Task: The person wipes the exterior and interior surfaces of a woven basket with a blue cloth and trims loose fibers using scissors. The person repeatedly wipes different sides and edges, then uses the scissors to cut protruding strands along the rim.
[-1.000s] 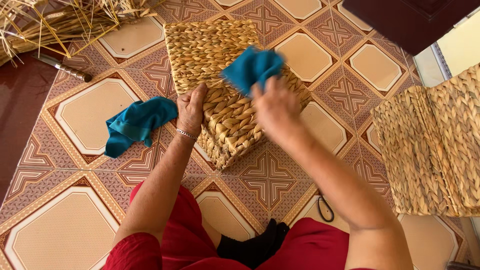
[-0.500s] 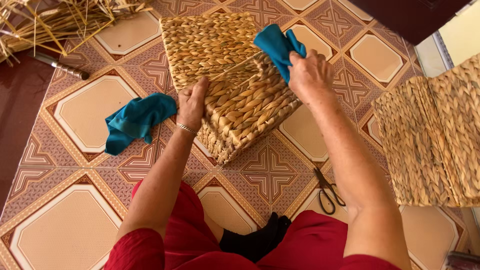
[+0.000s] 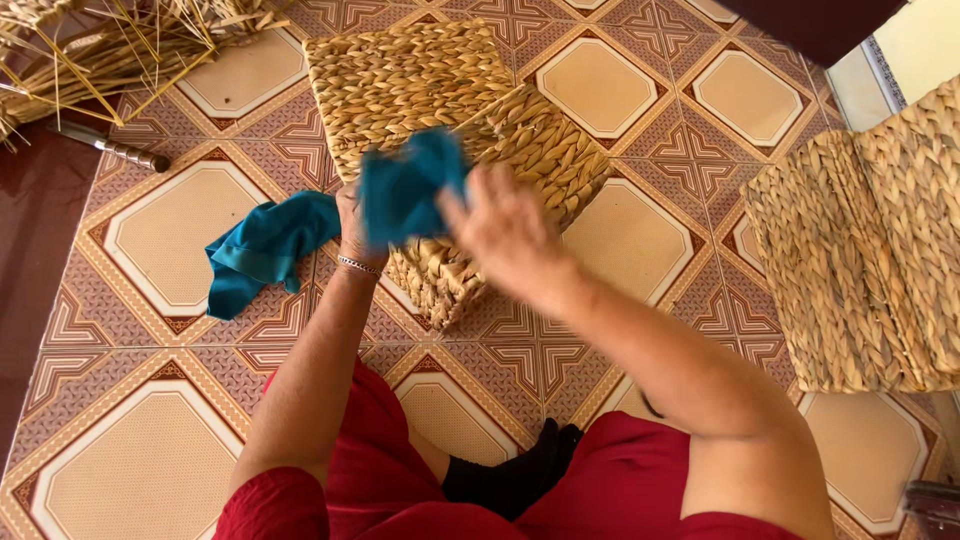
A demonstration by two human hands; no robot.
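Note:
A woven straw basket [image 3: 430, 90] lies tilted on the tiled floor in front of me. My right hand [image 3: 505, 235], blurred by motion, grips a teal cloth [image 3: 405, 190] over the basket's near side. My left hand [image 3: 352, 235] rests against the basket's near left edge, mostly hidden behind the cloth; a thin bracelet [image 3: 357, 265] circles its wrist. A second teal cloth [image 3: 262, 250] lies crumpled on the floor just left of that hand.
More woven basketwork [image 3: 870, 250] stands at the right. Loose dry straw [image 3: 110, 50] is piled at the top left, with a metal-handled tool [image 3: 115, 150] beside it. My red-clad legs fill the bottom of the view.
My right hand has swept the teal cloth from the basket's far right corner back down to its near left side. The scissors by my right arm are now hidden.

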